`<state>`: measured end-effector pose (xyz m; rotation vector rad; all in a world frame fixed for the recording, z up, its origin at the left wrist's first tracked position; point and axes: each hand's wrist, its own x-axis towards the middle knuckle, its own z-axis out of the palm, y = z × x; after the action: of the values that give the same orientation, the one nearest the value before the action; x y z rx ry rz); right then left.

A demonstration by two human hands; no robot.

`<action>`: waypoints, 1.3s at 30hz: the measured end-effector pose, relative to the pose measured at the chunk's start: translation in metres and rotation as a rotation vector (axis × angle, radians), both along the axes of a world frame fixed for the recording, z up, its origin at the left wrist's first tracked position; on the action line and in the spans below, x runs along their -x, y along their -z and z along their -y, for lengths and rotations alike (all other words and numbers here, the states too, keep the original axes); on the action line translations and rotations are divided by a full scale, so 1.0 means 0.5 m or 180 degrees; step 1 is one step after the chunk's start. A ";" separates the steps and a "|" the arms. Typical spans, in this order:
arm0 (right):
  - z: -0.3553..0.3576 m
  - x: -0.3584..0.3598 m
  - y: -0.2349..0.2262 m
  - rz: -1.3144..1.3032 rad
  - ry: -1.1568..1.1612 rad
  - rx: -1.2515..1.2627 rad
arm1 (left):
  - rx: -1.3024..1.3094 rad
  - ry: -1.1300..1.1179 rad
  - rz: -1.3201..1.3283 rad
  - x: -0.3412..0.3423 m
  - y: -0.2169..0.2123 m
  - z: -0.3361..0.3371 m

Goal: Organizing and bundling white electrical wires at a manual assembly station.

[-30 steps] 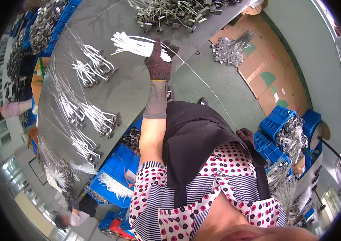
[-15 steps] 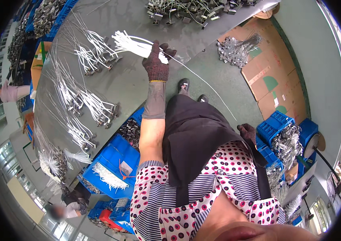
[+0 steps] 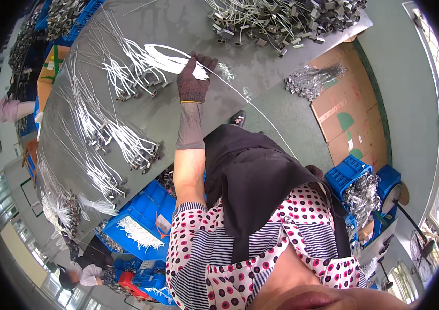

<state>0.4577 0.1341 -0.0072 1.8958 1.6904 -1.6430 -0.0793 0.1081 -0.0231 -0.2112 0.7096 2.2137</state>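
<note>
My left hand [image 3: 193,80], in a dark knit glove, is closed around a bunch of thin white sleeves [image 3: 168,61] above the grey table. One sleeve bows out in a loop from the bunch. A long thin pale wire [image 3: 263,114] runs from this hand down to the right, past the table edge toward my right side. Only a sliver of my right hand [image 3: 314,170], also dark-gloved, shows beside the black apron; its fingers are hidden. Left of my left hand lie bundles of wires with white sleeves [image 3: 131,59] and small dark metal ends.
A heap of wired metal parts [image 3: 292,23] covers the table's far side. More sleeved bundles [image 3: 126,137] lie at the left. Blue crates [image 3: 147,206] stand below the table and at the right [image 3: 347,173]. Flattened cardboard [image 3: 351,111] holds another bundle [image 3: 312,82]. Other people are at the left.
The view has shifted slightly. My left hand still grips the white sleeves. My right hand has slipped further behind the apron, and the wire stays stretched between the two sides.
</note>
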 end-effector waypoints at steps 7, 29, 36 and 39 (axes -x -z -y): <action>0.000 -0.011 0.040 0.0024 -0.0068 -0.0147 | 0.0345 -0.0180 0.0013 0.018 0.000 -0.008; 0.012 0.009 0.121 -0.0058 -0.0560 -0.0490 | 0.1164 0.0324 -0.0987 -0.133 0.000 -0.009; -0.103 0.342 0.064 -0.1043 -0.0360 -0.0290 | 0.1438 0.1147 -0.0536 -0.231 -0.055 -0.012; -0.141 0.510 -0.010 -0.1372 -0.0025 -0.0271 | 0.1386 0.1478 -0.0610 -0.252 -0.059 -0.011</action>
<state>0.2024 0.2048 -0.0020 1.6470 1.9375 -2.1270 0.0467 0.1138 0.0063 -0.0404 1.2115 1.6331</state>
